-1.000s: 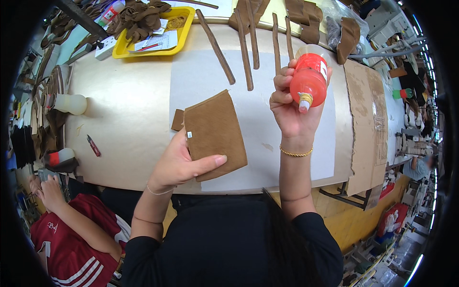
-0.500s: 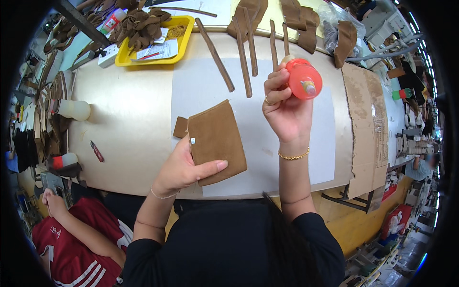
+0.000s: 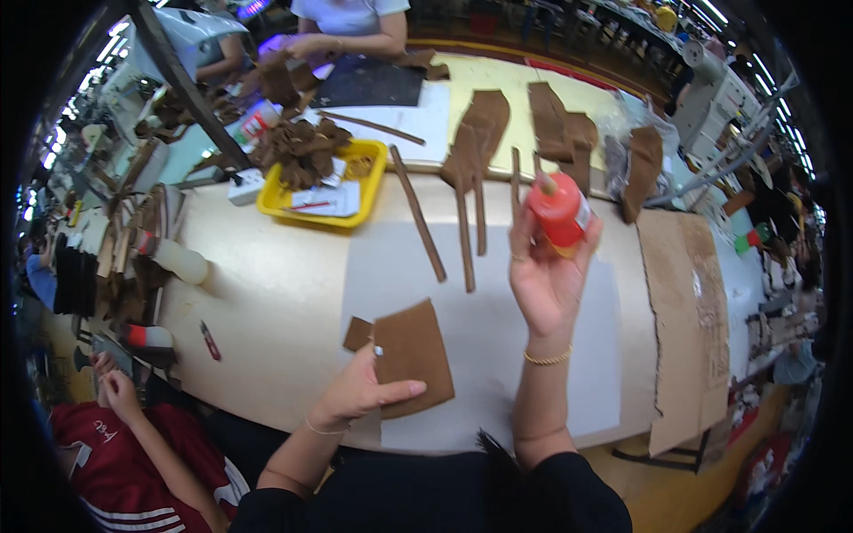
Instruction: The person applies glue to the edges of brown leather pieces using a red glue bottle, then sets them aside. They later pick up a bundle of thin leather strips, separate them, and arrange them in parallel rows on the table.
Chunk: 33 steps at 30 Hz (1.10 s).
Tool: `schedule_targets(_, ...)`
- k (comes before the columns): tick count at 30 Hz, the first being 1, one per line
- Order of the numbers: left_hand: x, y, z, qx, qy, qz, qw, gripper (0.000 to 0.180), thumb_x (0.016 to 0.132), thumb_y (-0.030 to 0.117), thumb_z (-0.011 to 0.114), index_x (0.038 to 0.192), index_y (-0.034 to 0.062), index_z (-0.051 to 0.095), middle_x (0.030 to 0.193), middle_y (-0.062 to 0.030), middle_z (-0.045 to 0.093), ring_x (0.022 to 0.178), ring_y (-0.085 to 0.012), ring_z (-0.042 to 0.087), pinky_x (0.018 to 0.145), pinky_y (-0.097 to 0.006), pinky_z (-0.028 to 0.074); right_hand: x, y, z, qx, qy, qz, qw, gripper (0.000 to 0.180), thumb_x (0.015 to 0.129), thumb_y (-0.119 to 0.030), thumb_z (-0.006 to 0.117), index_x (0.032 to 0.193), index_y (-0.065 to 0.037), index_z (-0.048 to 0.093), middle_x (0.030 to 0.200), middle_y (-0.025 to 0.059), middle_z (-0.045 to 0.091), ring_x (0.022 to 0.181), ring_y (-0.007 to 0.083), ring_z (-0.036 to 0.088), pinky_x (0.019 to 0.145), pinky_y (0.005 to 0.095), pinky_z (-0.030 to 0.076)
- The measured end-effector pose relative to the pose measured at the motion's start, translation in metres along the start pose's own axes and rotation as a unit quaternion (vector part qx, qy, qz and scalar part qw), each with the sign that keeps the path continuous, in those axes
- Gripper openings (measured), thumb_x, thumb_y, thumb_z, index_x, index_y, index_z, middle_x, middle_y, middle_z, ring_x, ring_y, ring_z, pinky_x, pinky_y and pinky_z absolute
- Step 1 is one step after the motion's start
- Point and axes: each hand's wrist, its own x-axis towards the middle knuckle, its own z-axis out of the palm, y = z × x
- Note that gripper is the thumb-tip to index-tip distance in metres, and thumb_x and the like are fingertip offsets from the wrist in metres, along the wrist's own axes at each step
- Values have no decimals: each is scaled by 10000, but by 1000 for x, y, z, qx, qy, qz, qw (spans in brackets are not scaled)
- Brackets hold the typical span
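My left hand (image 3: 360, 391) is closed on a flat brown panel (image 3: 416, 355) that looks like suede or fabric, thumb lying across its front near the lower edge. A small tab of the same brown (image 3: 358, 333) juts out at its left, and a tiny white sticker marks its left edge. My right hand (image 3: 551, 284) is wrapped around a red squeeze bottle (image 3: 558, 213), raised over the right side of the table. Its pale nozzle points up and away from me. Bottle and panel are well apart.
A grey sheet (image 3: 498, 355) covers mid-table. Beyond lie brown strips (image 3: 418, 213), larger brown pieces (image 3: 484, 124) and a yellow tray (image 3: 366, 200) of scraps. Cardboard (image 3: 680, 293) lies right; a red cutter (image 3: 210, 341) and a pale bottle (image 3: 182, 262) left. People sit nearby.
The view has tilted up, showing more of the far side. My right hand has turned the red bottle so its nozzle shows on top instead of its round end. My left hand still holds the panel.
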Motion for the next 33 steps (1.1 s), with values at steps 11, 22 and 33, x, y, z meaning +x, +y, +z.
schedule_targets(11,16,-12,7,13,-12,-52,998,660,803,84,768,1355,14,414,1235,-58,563,1146,-138,535,990,-315,440,-20,-28,13,19,6,81,997,543,916,-526,568,1154,-38,588,913,21,590,634,80,578,548,224,452)
schedule_targets(22,20,-24,11,6,3,-42,999,654,803,65,762,1355,18,415,1246,-64,555,1152,-146,533,979,-317,451,-20,-19,1,51,-49,137,988,405,979,-350,491,1140,14,563,652,4,474,433,70,455,442,224,368)
schedule_targets(33,21,-24,12,-4,12,-49,999,608,789,46,766,1309,19,452,1197,-52,573,1113,-133,550,944,-307,469,-25,1,8,-24,32,107,993,564,884,-599,563,744,-62,463,610,-21,458,445,50,449,432,205,372)
